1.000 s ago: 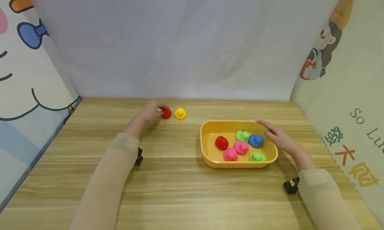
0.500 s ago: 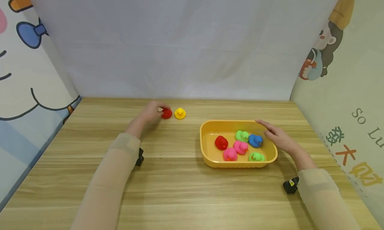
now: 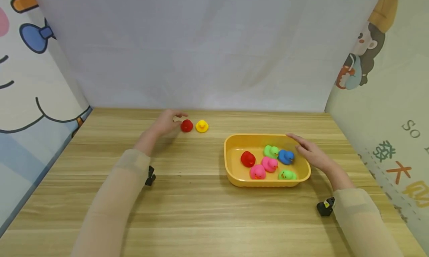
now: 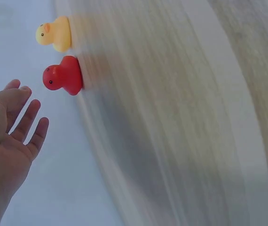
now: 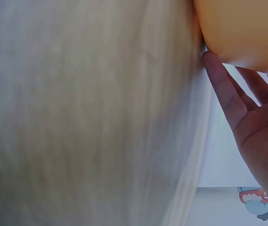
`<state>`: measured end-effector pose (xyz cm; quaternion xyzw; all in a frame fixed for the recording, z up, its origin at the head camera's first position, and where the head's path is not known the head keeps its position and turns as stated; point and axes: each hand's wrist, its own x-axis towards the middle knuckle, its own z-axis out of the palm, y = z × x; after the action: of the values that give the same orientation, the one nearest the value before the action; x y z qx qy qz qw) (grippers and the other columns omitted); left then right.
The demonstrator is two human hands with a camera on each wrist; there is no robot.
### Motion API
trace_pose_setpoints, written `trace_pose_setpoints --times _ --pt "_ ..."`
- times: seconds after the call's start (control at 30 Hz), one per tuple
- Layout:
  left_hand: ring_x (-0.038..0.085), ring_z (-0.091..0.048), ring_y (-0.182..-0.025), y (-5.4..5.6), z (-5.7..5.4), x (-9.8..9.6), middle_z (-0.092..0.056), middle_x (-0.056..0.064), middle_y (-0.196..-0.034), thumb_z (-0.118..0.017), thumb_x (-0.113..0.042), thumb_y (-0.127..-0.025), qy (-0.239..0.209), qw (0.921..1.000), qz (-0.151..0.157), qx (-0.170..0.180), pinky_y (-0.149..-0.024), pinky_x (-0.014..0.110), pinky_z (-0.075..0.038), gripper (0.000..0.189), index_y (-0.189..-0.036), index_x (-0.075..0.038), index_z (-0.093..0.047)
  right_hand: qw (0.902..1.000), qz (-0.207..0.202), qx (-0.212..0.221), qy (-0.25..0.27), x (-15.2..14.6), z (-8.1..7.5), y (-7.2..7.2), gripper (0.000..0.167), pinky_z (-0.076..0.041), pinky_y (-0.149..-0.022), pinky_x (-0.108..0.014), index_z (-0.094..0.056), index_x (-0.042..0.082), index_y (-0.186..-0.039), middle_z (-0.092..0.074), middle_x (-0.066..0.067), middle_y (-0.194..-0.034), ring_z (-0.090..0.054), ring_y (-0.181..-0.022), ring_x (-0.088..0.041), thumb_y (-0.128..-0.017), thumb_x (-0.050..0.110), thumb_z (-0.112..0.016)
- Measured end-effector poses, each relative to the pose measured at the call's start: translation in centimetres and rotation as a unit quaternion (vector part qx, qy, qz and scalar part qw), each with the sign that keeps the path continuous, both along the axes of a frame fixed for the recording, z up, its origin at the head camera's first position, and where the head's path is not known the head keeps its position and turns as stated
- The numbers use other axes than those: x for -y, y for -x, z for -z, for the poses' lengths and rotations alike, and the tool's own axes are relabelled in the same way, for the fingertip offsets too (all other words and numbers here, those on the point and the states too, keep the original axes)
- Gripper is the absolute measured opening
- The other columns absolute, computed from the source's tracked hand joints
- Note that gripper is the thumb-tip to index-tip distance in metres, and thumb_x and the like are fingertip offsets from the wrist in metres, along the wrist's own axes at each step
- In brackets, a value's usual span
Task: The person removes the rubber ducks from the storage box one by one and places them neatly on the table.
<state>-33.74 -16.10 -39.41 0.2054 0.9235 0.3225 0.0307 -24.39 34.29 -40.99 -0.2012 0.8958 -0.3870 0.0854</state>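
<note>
My left hand [image 3: 166, 123] hovers just left of a red rubber duck [image 3: 186, 125] at the back of the table. In the left wrist view its fingers are spread and apart from the duck [image 4: 64, 76]. A yellow rubber duck [image 3: 202, 126] stands just right of the red one. My right hand [image 3: 313, 152] rests against the right end of a yellow plastic basin [image 3: 231, 175], fingers fairly straight along the rim; the right wrist view shows fingertips touching the basin's outer wall [image 5: 247, 33]. Inside the basin lie a red duck [image 3: 248, 159], a blue duck [image 3: 286, 156], two pink and two green ones.
The wooden table [image 3: 187, 216] runs back to a pale cloth backdrop [image 3: 207, 52]. Printed cartoon panels stand at both sides, the right one [image 3: 392, 111] near my right arm. A small black device [image 3: 325, 207] sits at my right wrist, another [image 3: 150, 175] at my left.
My left fingers have come off the red duck; the hand has drawn slightly left and back, and the duck stays by the yellow one. My right hand has kept its place at the basin.
</note>
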Motion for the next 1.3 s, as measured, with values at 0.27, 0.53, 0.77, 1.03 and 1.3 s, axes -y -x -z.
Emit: trace_pose_setpoints --times 0.27,0.53,0.77,1.03,1.3 --pt "0.038 -0.051 -0.116 -1.0 -1.2 -0.1 -0.055 0.023 -0.128 -0.058 -0.002 -0.091 0.034 0.9990 -0.004 -0.030 -0.099 0.049 -0.042 0.033 -0.124 0.001 -0.059 1.0000 0.002 -0.001 -0.008 0.0 0.0 0.1 0.048 -0.026 -0.105 -0.056 -0.032 0.013 -0.148 -0.027 -0.019 -0.152 -0.029 -0.133 -0.035 -0.101 0.008 -0.037" --pt "0.039 -0.048 -0.119 -2.4 -2.8 -0.5 -0.053 0.021 -0.131 -0.059 -0.006 -0.091 0.040 0.9989 -0.015 -0.017 -0.100 0.050 -0.041 0.036 -0.127 0.000 -0.057 0.9999 0.003 -0.003 -0.013 0.0 0.0 0.1 0.048 -0.031 -0.104 -0.036 -0.031 0.014 -0.148 -0.028 -0.018 -0.152 -0.033 -0.128 -0.032 -0.101 0.009 -0.037" --pt "0.036 -0.046 -0.122 -3.9 -4.2 -1.4 -0.052 0.018 -0.134 -0.058 -0.011 -0.092 0.039 0.9990 -0.022 -0.003 -0.098 0.048 -0.044 0.038 -0.129 -0.004 -0.056 1.0000 0.000 -0.003 -0.003 -0.1 0.1 0.2 0.048 -0.029 -0.088 -0.010 -0.031 0.013 -0.148 -0.028 -0.019 -0.151 -0.036 -0.117 -0.032 -0.101 0.009 -0.036" --pt "0.035 -0.048 -0.122 -5.3 -5.2 -2.4 -0.054 0.017 -0.132 -0.061 -0.015 -0.091 0.044 0.9987 -0.012 -0.023 -0.100 0.048 -0.042 0.037 -0.127 -0.003 -0.058 1.0000 -0.005 0.002 0.001 0.0 0.1 0.4 0.048 -0.022 -0.107 -0.060 -0.030 0.011 -0.148 -0.025 -0.020 -0.152 -0.021 -0.138 -0.040 -0.101 0.008 -0.036" --pt "0.034 -0.047 -0.124 -6.9 -6.4 -3.5 -0.057 0.016 -0.129 -0.063 -0.018 -0.090 0.052 0.9970 0.012 -0.057 -0.105 0.047 -0.037 0.039 -0.126 -0.002 -0.059 1.0000 -0.004 0.000 -0.002 0.0 0.1 0.5 0.048 -0.024 -0.106 -0.059 -0.030 0.011 -0.148 -0.025 -0.020 -0.152 -0.025 -0.136 -0.039 -0.101 0.008 -0.036"
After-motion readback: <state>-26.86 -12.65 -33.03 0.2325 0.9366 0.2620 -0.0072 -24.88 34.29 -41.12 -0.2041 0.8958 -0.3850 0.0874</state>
